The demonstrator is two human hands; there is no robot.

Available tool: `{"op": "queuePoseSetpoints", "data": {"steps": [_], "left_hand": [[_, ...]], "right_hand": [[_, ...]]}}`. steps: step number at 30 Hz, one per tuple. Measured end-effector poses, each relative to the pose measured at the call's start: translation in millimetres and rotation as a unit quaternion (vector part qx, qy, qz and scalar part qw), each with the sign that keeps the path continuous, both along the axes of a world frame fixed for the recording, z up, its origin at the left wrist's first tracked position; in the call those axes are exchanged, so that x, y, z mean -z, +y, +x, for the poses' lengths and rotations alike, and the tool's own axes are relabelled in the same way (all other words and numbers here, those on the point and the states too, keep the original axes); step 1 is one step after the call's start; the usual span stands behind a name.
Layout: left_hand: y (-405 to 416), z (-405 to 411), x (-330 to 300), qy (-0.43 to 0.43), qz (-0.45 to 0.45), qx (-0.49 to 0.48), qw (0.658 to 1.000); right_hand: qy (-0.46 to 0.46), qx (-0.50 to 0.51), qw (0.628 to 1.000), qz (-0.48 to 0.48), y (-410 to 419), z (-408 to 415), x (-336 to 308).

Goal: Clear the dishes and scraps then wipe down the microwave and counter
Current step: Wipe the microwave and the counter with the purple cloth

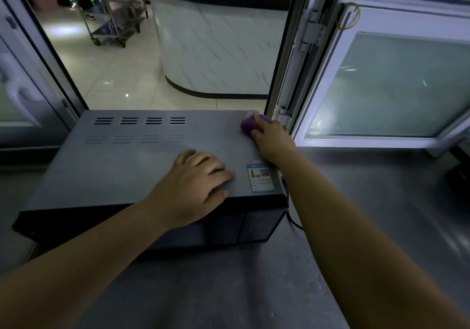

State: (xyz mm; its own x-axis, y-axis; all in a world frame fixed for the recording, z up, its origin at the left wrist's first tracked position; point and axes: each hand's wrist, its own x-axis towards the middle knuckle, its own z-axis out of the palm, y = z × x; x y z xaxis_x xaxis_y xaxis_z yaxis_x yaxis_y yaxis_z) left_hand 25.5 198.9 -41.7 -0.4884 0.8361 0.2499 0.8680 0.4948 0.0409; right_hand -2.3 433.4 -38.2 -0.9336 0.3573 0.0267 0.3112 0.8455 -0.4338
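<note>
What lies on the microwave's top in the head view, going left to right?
Vent slots → left hand → label sticker, all on the microwave; the right hand with its purple cloth overlaps the sticker's span.

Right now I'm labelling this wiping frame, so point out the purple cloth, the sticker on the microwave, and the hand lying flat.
purple cloth (246, 126): head view, on its exposed left bulge.
sticker (261, 178): head view, on the label's middle.
left hand (195, 176): head view, on the back of the hand.

One microwave, one purple cloth
</note>
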Motion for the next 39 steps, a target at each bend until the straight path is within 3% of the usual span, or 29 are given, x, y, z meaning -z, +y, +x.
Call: {"op": "queuePoseSetpoints", "data": {"steps": [8, 13, 16, 19, 22, 29, 33, 39], "left_hand": [[-4, 5, -5, -0.005, 0.012, 0.008, 1.000], [-10, 3, -2, -0.015, 0.089, 0.028, 0.996], [-22, 1, -7, -0.040, 0.128, 0.029, 0.990], [-55, -9, -16, -0.026, 0.099, 0.035, 0.994], [-107, -33, -24, -0.008, 0.037, 0.033, 0.999], [-203, -76, -18, -0.004, -0.004, -0.010, 1.000], [-212, -79, 0, -0.058, 0.066, 0.017, 0.996], [-217, -84, 4, -0.021, 0.062, 0.040, 0.997]], "right_hand": [[0.008, 0.006, 0.997, -0.083, -14, 76, 4], [0.104, 0.087, 0.982, -0.133, -36, 130, 14], [0.192, 0.176, 0.957, -0.127, -64, 154, 30], [0.293, 0.270, 0.902, -0.165, -101, 166, 51], [0.350, 0.331, 0.853, -0.202, -131, 161, 63], [0.390, 0.415, 0.799, -0.191, -175, 130, 71], [0.393, 0.429, 0.792, -0.185, -220, 117, 77], [0.406, 0.396, 0.801, -0.193, -320, 88, 95]]}}
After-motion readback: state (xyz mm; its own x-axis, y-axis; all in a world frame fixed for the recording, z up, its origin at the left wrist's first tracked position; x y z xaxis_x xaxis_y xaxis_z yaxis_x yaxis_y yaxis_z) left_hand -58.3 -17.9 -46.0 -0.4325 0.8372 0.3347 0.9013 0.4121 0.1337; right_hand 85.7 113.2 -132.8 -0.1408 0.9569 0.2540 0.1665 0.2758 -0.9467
